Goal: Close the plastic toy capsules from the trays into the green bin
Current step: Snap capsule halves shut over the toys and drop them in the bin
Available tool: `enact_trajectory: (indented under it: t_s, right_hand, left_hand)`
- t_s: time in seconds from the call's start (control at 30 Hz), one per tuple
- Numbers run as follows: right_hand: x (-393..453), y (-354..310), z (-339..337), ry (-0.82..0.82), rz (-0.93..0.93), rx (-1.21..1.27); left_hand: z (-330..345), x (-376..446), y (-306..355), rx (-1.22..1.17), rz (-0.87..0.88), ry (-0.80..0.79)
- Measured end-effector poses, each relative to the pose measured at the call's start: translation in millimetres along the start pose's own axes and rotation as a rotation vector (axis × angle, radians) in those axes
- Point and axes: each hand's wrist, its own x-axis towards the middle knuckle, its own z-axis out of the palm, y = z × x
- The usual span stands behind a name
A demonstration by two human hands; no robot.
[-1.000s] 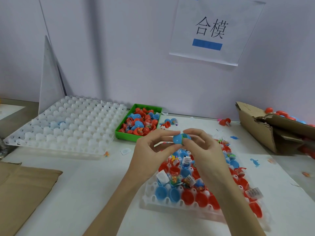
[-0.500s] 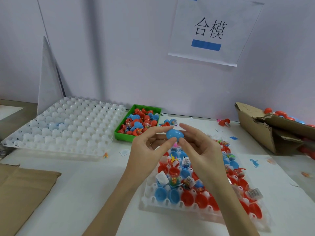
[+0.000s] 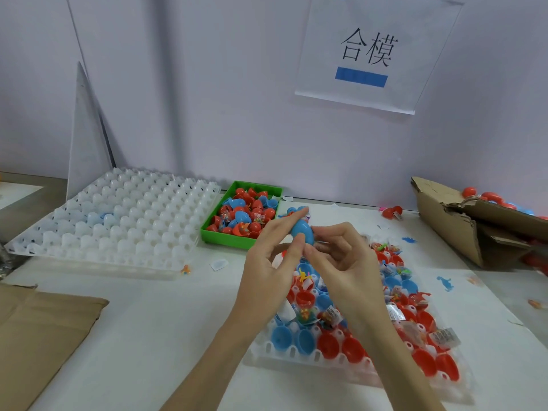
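A closed blue egg-shaped capsule point(image 3: 303, 231) is held above the near tray, between both hands. My left hand point(image 3: 268, 272) pinches it with thumb and forefinger. My right hand point(image 3: 345, 266) has curled fingers just right of the capsule, its fingertips touching it. The white tray point(image 3: 299, 353) below holds several open red and blue capsule halves with small toys. The green bin point(image 3: 228, 237) at the back, left of the hands, is filled with red and blue capsules.
A large white tray point(image 3: 118, 221) with hollow cells lies at the left. Flat cardboard point(image 3: 38, 333) covers the near left corner. A torn cardboard box point(image 3: 462, 221) with more capsules stands at the right. Loose toy bits dot the table.
The capsule has been lifted and turned from lying sideways to tilted upright. My left forefinger now reaches along its top, and my right fingers have curled in beside it.
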Motion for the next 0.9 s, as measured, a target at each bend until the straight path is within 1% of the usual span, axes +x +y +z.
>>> enact_trajectory:
  t_s: [0.1, 0.2, 0.27, 0.37, 0.47, 0.57, 0.63, 0.77, 0.83, 0.9]
  right_hand:
    - [-3.2, -3.2, 5.5, -0.034, 0.203, 0.210]
    - [-2.9, -8.0, 9.5, -0.073, 0.399, 0.565]
    - [-3.4, -11.8, 11.6, -0.080, 0.466, 0.728]
    - [-6.7, -14.0, 15.0, -0.162, 0.494, 0.834]
    - [-9.3, -15.6, 15.4, -0.218, 0.497, 0.846]
    - [-9.7, -17.3, 14.0, -0.216, 0.467, 0.807]
    - [-10.2, -18.4, 14.7, -0.191, 0.451, 0.746]
    - [-12.5, -17.5, 22.2, -0.074, 0.407, 0.532]
    - [-13.5, -16.1, 23.1, -0.055, 0.408, 0.520]
    - [-14.1, -15.7, 21.7, -0.070, 0.437, 0.562]
  left_hand:
    - [4.1, -1.6, 1.7, 0.001, -0.036, -0.036]
    - [4.0, -1.6, 1.9, 0.014, -0.039, 0.011]
    - [4.2, -1.8, 1.2, 0.016, -0.017, 0.027]
    - [4.4, -2.9, -0.2, 0.002, 0.014, 0.012]
    - [3.0, -2.2, -2.7, 0.047, 0.044, 0.001]
    - [3.4, -1.8, -3.7, 0.099, 0.090, -0.037]
    - [3.7, -1.7, -3.5, 0.130, 0.097, -0.024]
    - [6.9, -5.6, -1.7, 0.198, 0.124, 0.009]
    - [10.9, -7.6, 0.1, 0.188, 0.135, 0.016]
    - [13.8, -8.1, -0.2, 0.185, 0.147, 0.021]
